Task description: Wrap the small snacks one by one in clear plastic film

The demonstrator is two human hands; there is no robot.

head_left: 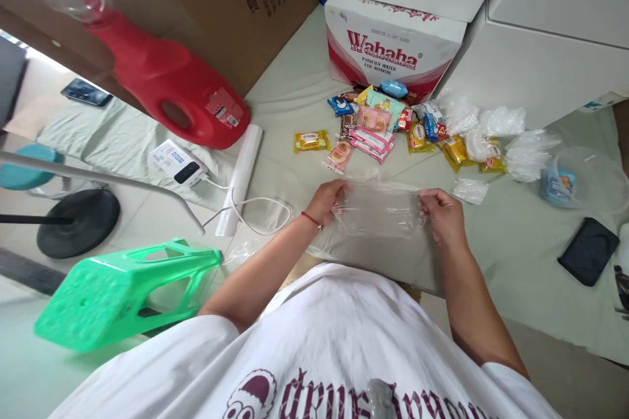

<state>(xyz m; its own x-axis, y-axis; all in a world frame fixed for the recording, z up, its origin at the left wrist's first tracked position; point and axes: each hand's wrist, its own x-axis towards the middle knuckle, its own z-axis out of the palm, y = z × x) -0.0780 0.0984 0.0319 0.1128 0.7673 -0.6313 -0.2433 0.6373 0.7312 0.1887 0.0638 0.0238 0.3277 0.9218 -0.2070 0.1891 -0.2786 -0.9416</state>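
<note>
A clear plastic bag point(381, 209) is stretched out flat between my two hands, close in front of my body. My left hand point(330, 201), with a red cord at the wrist, pinches its left edge. Its right edge is pinched between the fingers of my right hand point(442, 211). Just beyond the bag lies a pile of wrapped snacks point(376, 119), and a yellow snack packet point(311, 141) lies apart on the left. Right of the pile are several bundled clear bags point(528, 154). A small folded clear bag point(470, 190) rests near my right hand.
A Wahaha carton point(393, 46) stands behind the snacks. On the left are a red jug point(171, 85), a white roll point(239, 180), a cabled power bank point(179, 162) and a green stool point(128, 294). At right lie a clear tub point(592, 177) and a black pouch point(588, 251).
</note>
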